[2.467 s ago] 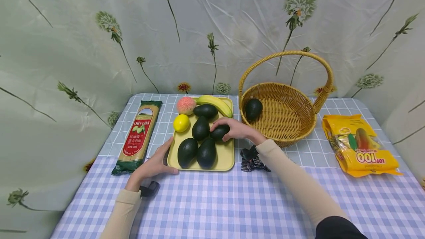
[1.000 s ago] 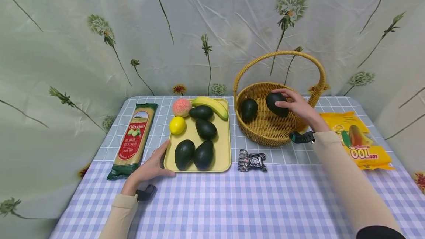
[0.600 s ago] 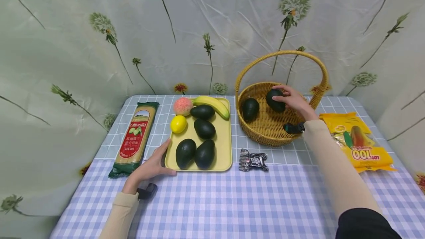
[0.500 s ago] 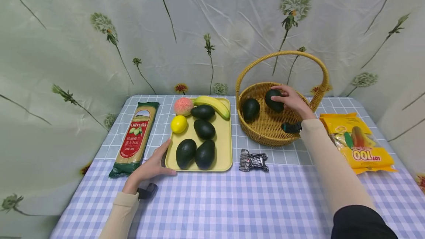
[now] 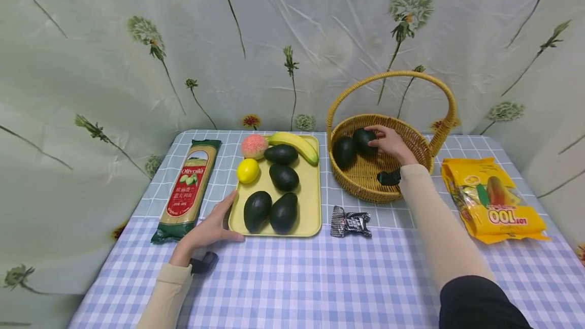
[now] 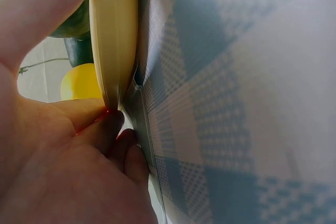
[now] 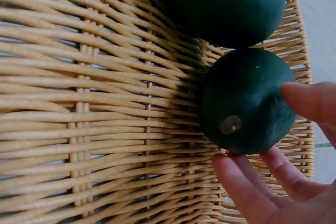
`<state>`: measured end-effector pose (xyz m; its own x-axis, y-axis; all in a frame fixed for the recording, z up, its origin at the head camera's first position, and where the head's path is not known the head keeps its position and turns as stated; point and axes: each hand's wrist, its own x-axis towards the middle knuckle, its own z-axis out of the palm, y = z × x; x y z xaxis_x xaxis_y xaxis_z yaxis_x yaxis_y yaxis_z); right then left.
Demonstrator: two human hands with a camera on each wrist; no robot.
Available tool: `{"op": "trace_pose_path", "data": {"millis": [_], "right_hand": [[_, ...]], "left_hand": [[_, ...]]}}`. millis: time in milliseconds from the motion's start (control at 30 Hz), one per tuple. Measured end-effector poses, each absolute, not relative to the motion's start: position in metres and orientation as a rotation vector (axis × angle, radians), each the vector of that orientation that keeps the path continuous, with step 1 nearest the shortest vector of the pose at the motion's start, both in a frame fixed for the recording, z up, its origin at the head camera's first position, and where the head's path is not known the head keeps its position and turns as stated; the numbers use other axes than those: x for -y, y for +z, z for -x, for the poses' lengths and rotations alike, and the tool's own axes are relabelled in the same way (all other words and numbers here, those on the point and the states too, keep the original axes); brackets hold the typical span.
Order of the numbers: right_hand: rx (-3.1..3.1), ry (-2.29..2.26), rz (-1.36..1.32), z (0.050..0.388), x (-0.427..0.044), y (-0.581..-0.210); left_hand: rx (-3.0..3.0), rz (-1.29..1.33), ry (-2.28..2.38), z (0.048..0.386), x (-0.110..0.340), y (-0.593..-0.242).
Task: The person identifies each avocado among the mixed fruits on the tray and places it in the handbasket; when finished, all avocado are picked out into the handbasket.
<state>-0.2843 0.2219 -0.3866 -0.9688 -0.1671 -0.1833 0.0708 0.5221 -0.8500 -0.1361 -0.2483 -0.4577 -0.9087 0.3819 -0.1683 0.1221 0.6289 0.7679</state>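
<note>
Inside the wicker basket (image 5: 388, 179), my right hand (image 5: 390, 144) holds a dark green avocado (image 5: 364, 141) between thumb and fingers. It lies against a second avocado (image 5: 344, 152) at the basket's left side. In the right wrist view, the thumb is on the side of the held avocado (image 7: 247, 103) and the fingertips are at its lower edge. My left hand (image 5: 211, 227) grips the front left corner of the yellow tray (image 5: 311, 217), thumb along the front edge, fingers at the left side. The left wrist view shows the fingertips against the tray's rim (image 6: 113, 40).
On the tray lie several avocados (image 5: 284, 177), a lemon (image 5: 248, 170), a peach (image 5: 254, 146) and a banana (image 5: 297, 145). A spaghetti pack (image 5: 189, 187) lies left, a small black packet (image 5: 351, 221) before the basket, a yellow bag (image 5: 495, 199) right. The basket's handle (image 5: 393, 73) arches overhead.
My right hand has carried the avocado from the tray into the basket, then moved it left and down, up to the other avocado. My left hand has stayed at the tray's corner.
</note>
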Motion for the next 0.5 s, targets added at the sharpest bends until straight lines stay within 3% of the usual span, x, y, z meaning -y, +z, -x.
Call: {"op": "trace_pose_path", "data": {"millis": [500], "right_hand": [[-2.530,-1.575,0.202,0.268,-0.240,-0.369]], "left_hand": [[-2.539,-0.390,1.162,0.136,0.248,-0.459]]}}
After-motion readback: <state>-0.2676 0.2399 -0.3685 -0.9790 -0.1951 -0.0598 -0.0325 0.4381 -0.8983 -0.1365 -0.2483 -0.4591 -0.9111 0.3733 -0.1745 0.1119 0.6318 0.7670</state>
